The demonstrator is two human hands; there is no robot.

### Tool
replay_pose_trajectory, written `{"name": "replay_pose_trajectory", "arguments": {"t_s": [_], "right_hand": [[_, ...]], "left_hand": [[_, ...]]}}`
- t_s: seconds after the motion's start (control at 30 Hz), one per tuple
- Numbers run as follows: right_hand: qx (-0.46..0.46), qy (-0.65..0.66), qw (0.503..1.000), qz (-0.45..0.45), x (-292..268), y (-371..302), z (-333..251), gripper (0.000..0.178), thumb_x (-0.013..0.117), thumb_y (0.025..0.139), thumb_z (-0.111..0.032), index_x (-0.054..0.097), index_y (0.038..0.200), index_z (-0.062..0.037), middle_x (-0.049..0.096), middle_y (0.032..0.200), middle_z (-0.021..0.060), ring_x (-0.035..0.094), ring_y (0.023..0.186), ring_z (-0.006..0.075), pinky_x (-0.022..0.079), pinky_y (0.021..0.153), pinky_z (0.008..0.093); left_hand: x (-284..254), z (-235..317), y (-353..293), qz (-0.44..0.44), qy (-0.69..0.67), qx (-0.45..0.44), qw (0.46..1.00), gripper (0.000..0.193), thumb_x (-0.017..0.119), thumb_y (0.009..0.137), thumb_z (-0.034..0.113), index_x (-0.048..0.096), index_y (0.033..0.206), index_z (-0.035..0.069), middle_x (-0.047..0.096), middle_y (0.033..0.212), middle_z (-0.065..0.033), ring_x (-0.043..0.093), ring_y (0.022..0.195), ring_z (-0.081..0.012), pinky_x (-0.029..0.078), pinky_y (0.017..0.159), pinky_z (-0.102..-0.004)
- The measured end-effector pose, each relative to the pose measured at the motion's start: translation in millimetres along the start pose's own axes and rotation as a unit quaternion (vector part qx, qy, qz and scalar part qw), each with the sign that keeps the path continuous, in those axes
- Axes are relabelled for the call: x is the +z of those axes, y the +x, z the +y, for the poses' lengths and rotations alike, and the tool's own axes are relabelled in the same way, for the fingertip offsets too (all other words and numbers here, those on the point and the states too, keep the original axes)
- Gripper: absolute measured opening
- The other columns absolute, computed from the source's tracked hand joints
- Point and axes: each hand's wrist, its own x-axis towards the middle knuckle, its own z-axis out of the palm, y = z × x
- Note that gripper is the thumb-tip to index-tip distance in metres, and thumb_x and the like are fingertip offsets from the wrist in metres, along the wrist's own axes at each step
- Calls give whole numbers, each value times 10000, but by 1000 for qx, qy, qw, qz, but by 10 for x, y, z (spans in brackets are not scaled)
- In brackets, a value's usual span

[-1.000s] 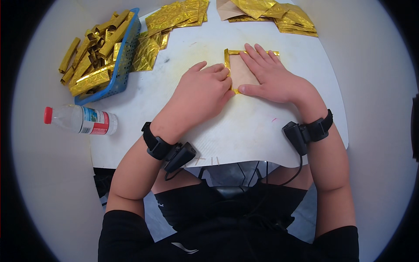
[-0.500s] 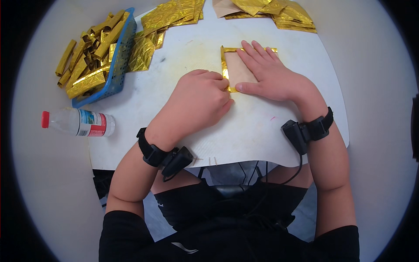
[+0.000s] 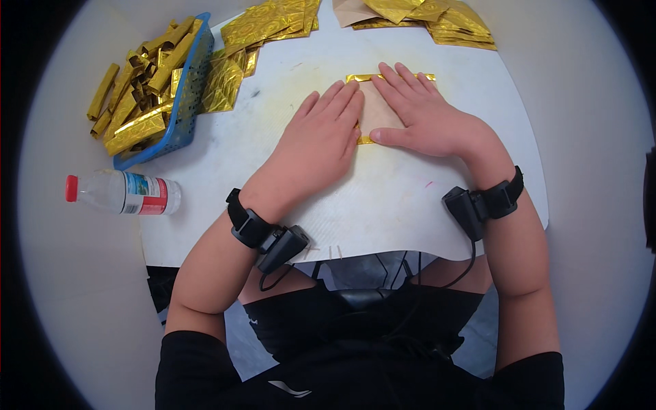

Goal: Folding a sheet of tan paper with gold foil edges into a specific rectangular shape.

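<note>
Gold-edged paper (image 3: 373, 113) is laid flat on the white table (image 3: 403, 212). Its left edge is covered by the left hand (image 3: 320, 134), fingers extended nearly together; its right part by the right hand (image 3: 436, 121), thumb spread wide. Left of the left hand, a blue basket (image 3: 182, 115) is seen.

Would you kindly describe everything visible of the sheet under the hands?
The sheet looks like paper, tan on its upturned face, with shiny gold strips along its far and near edges. It lies flat on the white tabletop. The left hand covers most of its left edge; the right hand spreads across its right part.
</note>
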Motion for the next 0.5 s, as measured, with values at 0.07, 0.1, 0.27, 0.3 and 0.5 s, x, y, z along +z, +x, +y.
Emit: {"name": "replay_pose_trajectory", "arguments": {"t_s": [0.07, 0.1, 0.27, 0.3, 0.5], "right_hand": [[-4, -6, 1000, 1, 10, 9, 9, 989, 521, 1013, -678, 217, 1709, -45, 122, 1794, 200, 47, 1671, 355, 74, 1349, 494], [-4, -6, 1000, 0, 11, 6, 11, 989, 521, 1013, -678, 217, 1709, -45, 122, 1794, 200, 47, 1671, 355, 74, 1349, 494], [-1, -2, 1000, 1, 7, 9, 10, 995, 527, 1009, -675, 218, 1706, -35, 127, 1791, 207, 56, 1670, 359, 79, 1348, 495], [-1, -2, 1000, 1, 12, 10, 12, 995, 527, 1009, -675, 218, 1706, -35, 127, 1791, 207, 56, 1670, 359, 79, 1348, 495], [-1, -13, 1000, 2, 11, 9, 27, 999, 523, 1010, -684, 221, 1704, -32, 136, 1789, 209, 61, 1669, 363, 85, 1347, 500]], "left_hand": [[-1, -30, 2, -24, 8, -17, 1000, 569, 491, 1072, 234, 420, 1582, -10, 385, 1677, -224, 369, 1556, -366, 291, 1282, -515], [-11, -38, 9, -48, 16, -34, 998, 604, 439, 1092, 268, 362, 1615, -25, 341, 1713, -216, 306, 1603, -350, 236, 1310, -527], [-30, 4, 56, -66, 39, -55, 996, 624, 448, 1082, 306, 373, 1607, -24, 329, 1723, -209, 304, 1605, -352, 244, 1302, -542], [-28, 10, 61, -71, 45, -65, 994, 627, 449, 1083, 312, 370, 1609, -19, 327, 1726, -201, 302, 1605, -354, 243, 1300, -554], [-19, -36, 90, -72, 45, -60, 995, 617, 435, 1096, 341, 374, 1608, 3, 310, 1742, -167, 293, 1610, -358, 227, 1286, -614]]}}
